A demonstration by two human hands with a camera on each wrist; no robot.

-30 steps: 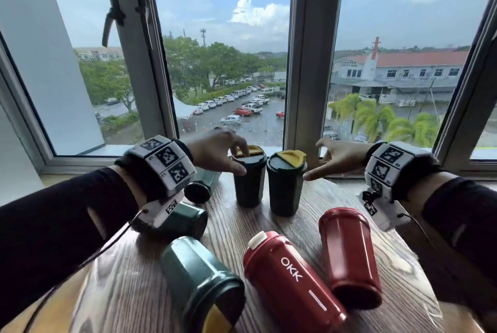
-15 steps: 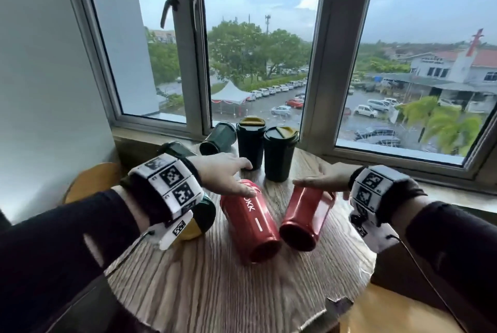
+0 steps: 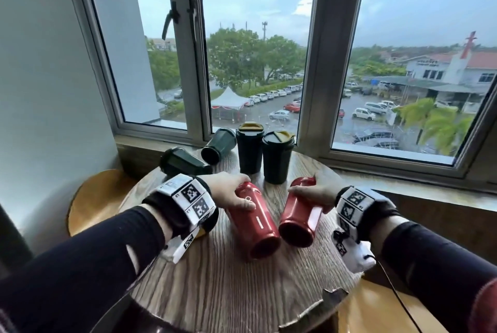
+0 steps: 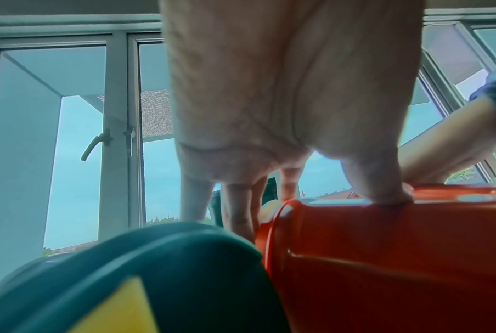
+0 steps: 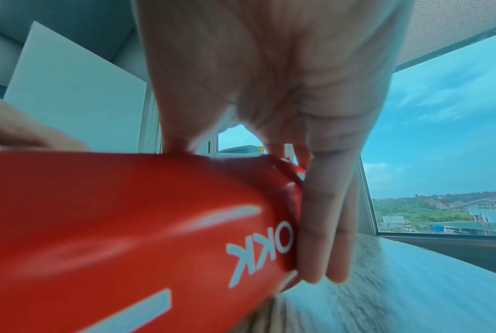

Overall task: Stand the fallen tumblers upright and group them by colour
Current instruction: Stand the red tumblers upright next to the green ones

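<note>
Two red tumblers lie on the round wooden table (image 3: 220,287), open ends toward me. My left hand (image 3: 236,191) grips the left red tumbler (image 3: 258,225) near its lid, with the thumb on top (image 4: 389,191). My right hand (image 3: 309,187) grips the right red tumbler (image 3: 298,222), and its fingers (image 5: 321,225) wrap the lid end beside the OKK lettering. Two dark green tumblers (image 3: 248,148) (image 3: 277,158) stand upright at the back. Two more green ones (image 3: 217,141) (image 3: 185,163) lie on their sides at back left. A further green tumbler with a yellow lid (image 4: 155,270) lies under my left wrist.
The window sill (image 3: 403,184) and window frame (image 3: 320,63) run right behind the table. A wall (image 3: 40,90) closes the left side. Wooden stools (image 3: 94,198) (image 3: 376,311) stand at the left and at the front right. The table's near half is bare wood.
Both hands came back from the upright green tumblers at the window and now hold the two lying red tumblers. The head view has pulled back and higher.
</note>
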